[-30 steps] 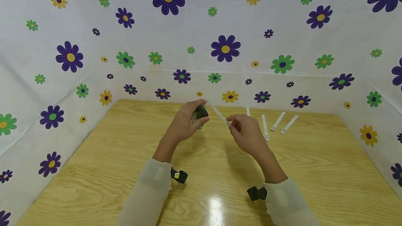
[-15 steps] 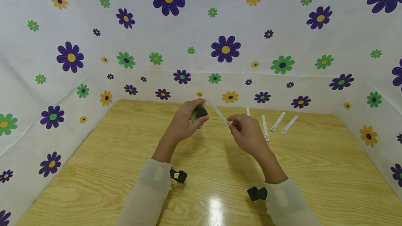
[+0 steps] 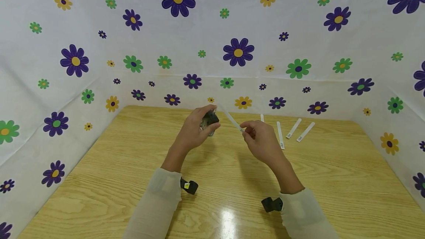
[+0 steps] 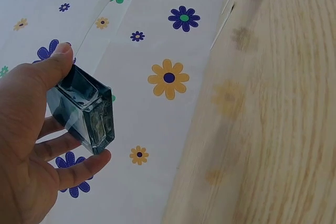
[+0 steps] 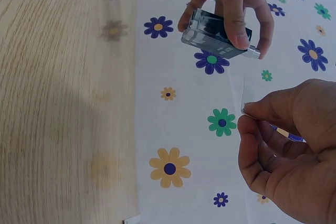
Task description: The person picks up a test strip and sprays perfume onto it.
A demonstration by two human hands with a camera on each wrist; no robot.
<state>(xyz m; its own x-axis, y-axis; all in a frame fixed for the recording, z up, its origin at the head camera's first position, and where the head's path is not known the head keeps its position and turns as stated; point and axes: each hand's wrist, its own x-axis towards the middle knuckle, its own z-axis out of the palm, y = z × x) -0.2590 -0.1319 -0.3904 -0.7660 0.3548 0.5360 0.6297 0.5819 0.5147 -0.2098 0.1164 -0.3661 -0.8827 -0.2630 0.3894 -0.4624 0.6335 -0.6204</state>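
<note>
My left hand [image 3: 194, 130] grips a dark glass perfume bottle [image 3: 210, 120] above the table, thumb on one face and fingers on the other. In the right wrist view the bottle [image 5: 207, 38] is tilted, with a fingertip at its silver spray nozzle [image 5: 253, 52]. My right hand [image 3: 262, 141] pinches the labelled end of a white paper test strip [image 3: 231, 119] between thumb and forefinger. The strip's far end points up toward the nozzle, apart from it. In the right wrist view the strip [image 5: 243, 92] is nearly edge-on.
Several more white paper strips [image 3: 280, 135] lie on the wooden table [image 3: 212, 172] beyond and to the right of my right hand. A white cloth with printed flowers [image 3: 199, 32] rises behind the table and along both sides.
The bottle and left hand shift very slightly left. The right hand and the paper test strip stay almost still; both holds are unchanged.
</note>
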